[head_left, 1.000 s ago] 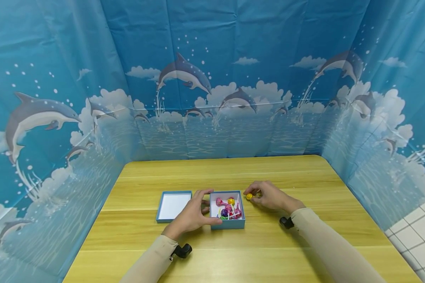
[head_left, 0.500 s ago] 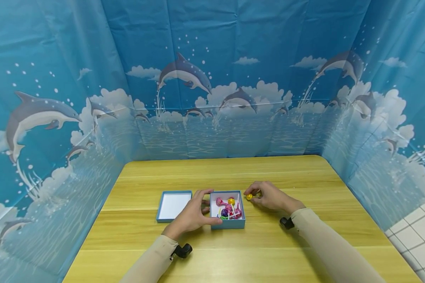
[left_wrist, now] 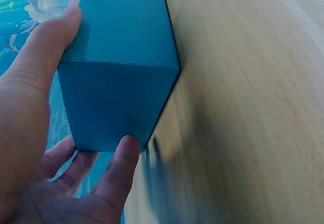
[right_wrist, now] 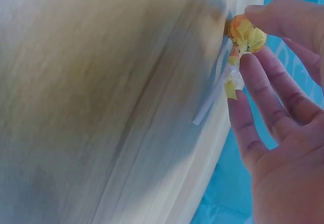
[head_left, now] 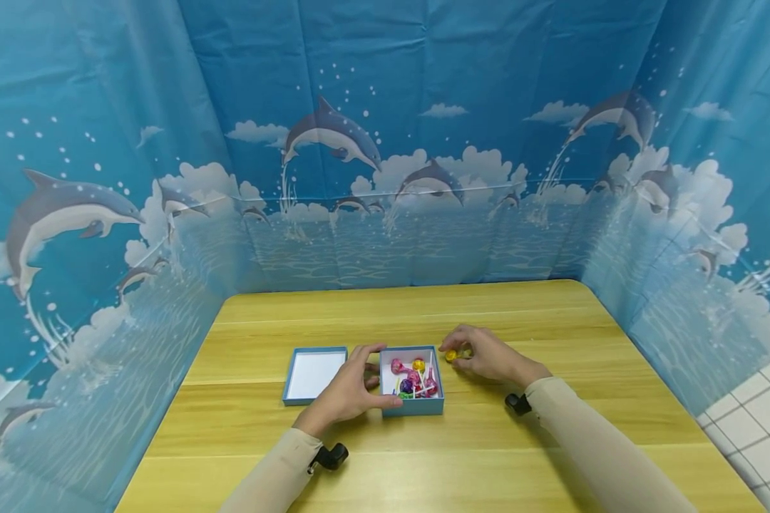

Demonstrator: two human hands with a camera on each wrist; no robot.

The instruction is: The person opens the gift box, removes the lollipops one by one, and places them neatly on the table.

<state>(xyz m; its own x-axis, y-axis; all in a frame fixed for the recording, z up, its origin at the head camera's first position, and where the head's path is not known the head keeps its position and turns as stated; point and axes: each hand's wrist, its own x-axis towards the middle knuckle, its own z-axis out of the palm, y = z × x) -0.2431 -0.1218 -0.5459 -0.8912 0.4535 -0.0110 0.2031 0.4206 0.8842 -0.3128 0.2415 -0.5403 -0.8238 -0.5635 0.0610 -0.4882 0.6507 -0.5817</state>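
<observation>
A blue box (head_left: 413, 407) with a white inside stands on the table, holding several wrapped lollipops (head_left: 413, 377), pink, yellow, purple and green. My left hand (head_left: 346, 390) grips its left part, thumb at the near side and fingers spread around the left and far sides. In the left wrist view the box (left_wrist: 119, 105) fills the space between thumb and fingers. Just right of the box, my right hand (head_left: 488, 356) pinches a yellow lollipop (head_left: 450, 355) by its head. The right wrist view shows this lollipop (right_wrist: 246, 34) with its white stick slanting down close over the table.
A blue-edged lid (head_left: 314, 375) with a white inside lies left of the box, partly behind my left hand. The yellow wood-grain table (head_left: 423, 463) ends at a blue dolphin-print curtain (head_left: 385, 242) at the back and sides. White tiles (head_left: 757, 413) show at lower right.
Both hands keep nearly the same place, the left on the box and the right at the yellow lollipop. The whole head view has shifted very slightly.
</observation>
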